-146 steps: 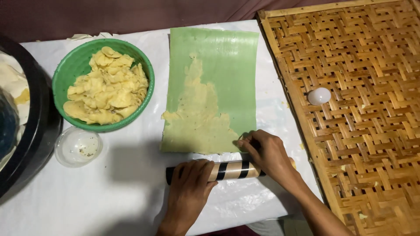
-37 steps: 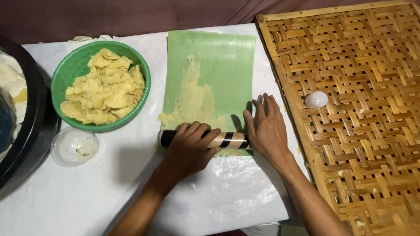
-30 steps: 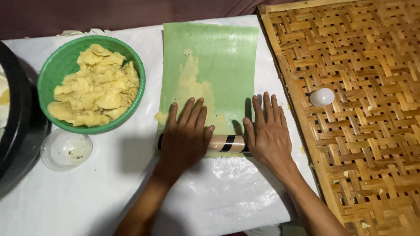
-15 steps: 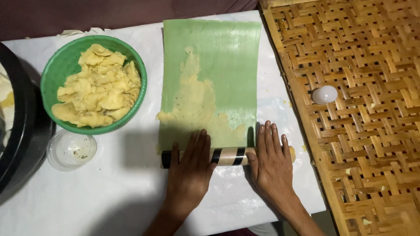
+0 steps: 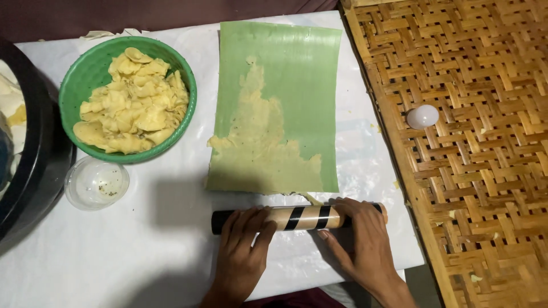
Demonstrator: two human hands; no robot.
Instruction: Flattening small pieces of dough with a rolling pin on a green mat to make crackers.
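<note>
both hands, left hand (image 5: 242,251) and right hand (image 5: 361,242), lie flat on the rolling pin (image 5: 297,218), nothing gripped. the thin dough (image 5: 262,154) at 12 o'clock could be torn or folded at its ragged edge by uneven pressure. the green leaf (image 5: 302,85) could be dragged askew.

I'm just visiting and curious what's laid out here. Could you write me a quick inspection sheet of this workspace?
Surface: white plastic sheet over the table.
Job's things: striped rolling pin lying below the green leaf sheet, which carries thin yellow dough.
Clutter: green bowl of yellow dough pieces; small clear cup; black basin at the left edge.
Grippers: left hand and right hand both resting on the pin.
Cables: nothing seen.
Surroundings: woven bamboo tray holding a small white round object.
</note>
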